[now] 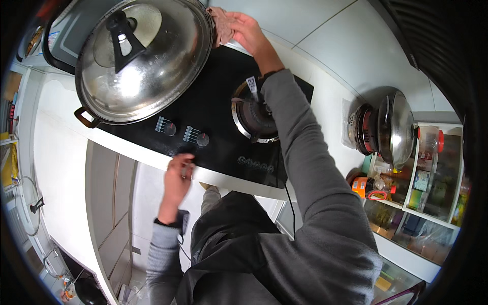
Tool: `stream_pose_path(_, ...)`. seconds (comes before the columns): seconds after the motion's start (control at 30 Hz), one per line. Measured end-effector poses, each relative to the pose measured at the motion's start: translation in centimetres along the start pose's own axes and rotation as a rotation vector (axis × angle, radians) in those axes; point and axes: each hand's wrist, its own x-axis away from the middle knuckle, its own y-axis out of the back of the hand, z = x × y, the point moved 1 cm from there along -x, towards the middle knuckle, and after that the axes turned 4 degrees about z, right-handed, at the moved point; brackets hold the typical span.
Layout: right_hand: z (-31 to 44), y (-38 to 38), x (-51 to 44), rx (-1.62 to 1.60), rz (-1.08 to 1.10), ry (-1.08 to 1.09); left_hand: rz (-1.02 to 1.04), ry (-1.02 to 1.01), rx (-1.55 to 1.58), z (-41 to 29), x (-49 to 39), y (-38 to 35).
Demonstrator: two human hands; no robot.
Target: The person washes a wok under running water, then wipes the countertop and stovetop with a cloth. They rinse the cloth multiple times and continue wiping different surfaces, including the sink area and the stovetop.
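Note:
My right hand grips a crumpled brownish-pink cloth behind the stove, against the right rim of a large covered wok. A domed metal lid with a black handle covers the wok, whose side handle points to the lower left. My left hand is near the front edge of the black glass cooktop, its fingers partly curled and blurred; whether it holds anything is unclear. Two control knobs lie just beyond it. My right forearm partly covers the right burner.
To the right, another lidded pan stands on the white counter beside shelves of packages and a bottle with an orange label. A black cable hangs at the cooktop's front. White countertop curves along the left.

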Motion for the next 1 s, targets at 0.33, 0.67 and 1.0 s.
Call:
stream_pose_path(0.33,0.7,1.6,-6.0,-0.116,0.093,-0.094,0.341,-0.901,-0.316,-11.9,-1.0,-19.5)
stream_pose_path(0.67,1.5,4.5,-4.8,-0.171,0.335,-0.191,0.320,-0.537,-0.961,-11.3,-4.8,-20.3)
stream_pose_path(1.0,10.3,3.9,9.8,0.023,-0.305,-0.187,0.334,-0.455,-0.153,-12.4,0.5,-13.9)
